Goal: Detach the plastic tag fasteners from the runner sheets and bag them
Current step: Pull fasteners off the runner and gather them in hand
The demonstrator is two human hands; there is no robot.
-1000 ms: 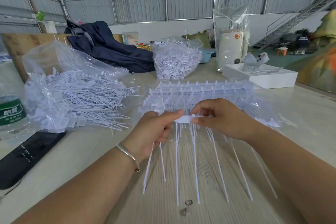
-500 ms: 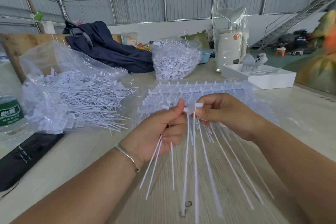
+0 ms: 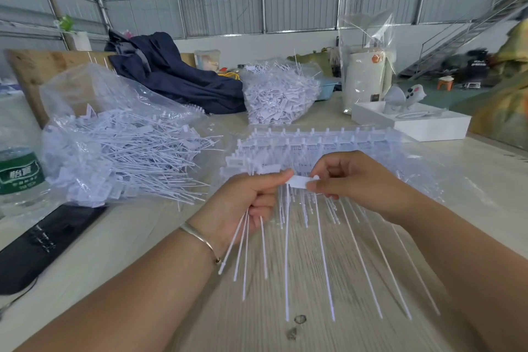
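A clear bag (image 3: 94, 111) of detached fasteners lies left of the runner sheets (image 3: 314, 146). In front of the sheets, the left hand (image 3: 251, 203) grips loose stems while the right hand (image 3: 351, 180) pinches a tag fastener (image 3: 298, 181), light and flexible, best held at its flat head.

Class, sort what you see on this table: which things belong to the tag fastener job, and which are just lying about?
Belongs to the job:
left hand
right hand
tag fastener pinched between them
runner sheets
bag of loose fasteners
second filled bag

Just lying about:
navy jacket
water bottle
white box
black device
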